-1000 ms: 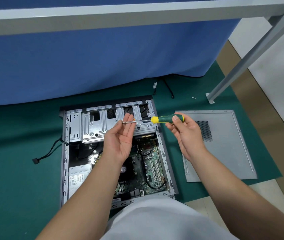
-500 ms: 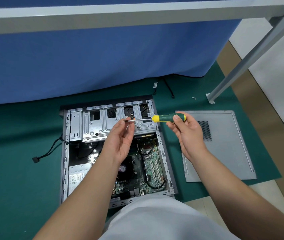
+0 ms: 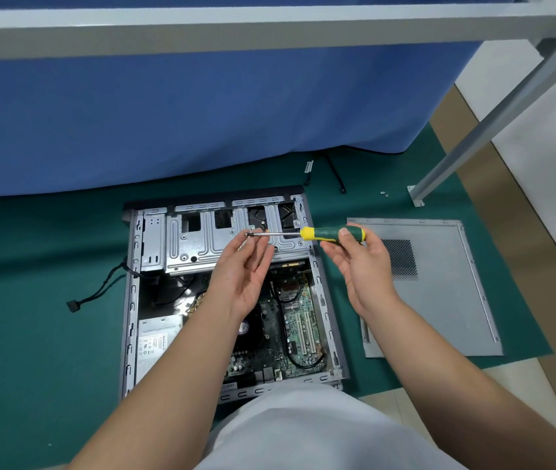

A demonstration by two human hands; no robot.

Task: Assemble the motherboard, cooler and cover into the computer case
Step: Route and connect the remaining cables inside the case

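The open computer case (image 3: 132, 300) lies flat on the green mat, with the motherboard (image 3: 298, 320) inside it and a silver drive cage (image 3: 202, 245) across its far end. My right hand (image 3: 358, 259) grips the green and yellow handle of a screwdriver (image 3: 324, 233), held level above the case with its shaft pointing left. My left hand (image 3: 244, 269) is raised palm up, and its fingertips pinch the tip of the shaft; whether a screw sits there is too small to tell. The grey side cover (image 3: 439, 300) lies flat to the right of the case.
A black cable with a connector (image 3: 74, 305) trails out of the case's left side. A few small screws (image 3: 384, 193) lie on the mat by a grey frame leg (image 3: 417, 195). A blue cloth hangs behind. A power supply (image 3: 154, 344) sits in the case's near left corner.
Both hands and the screwdriver stay almost in place. My left fingers have closed in a little on the screwdriver's tip.
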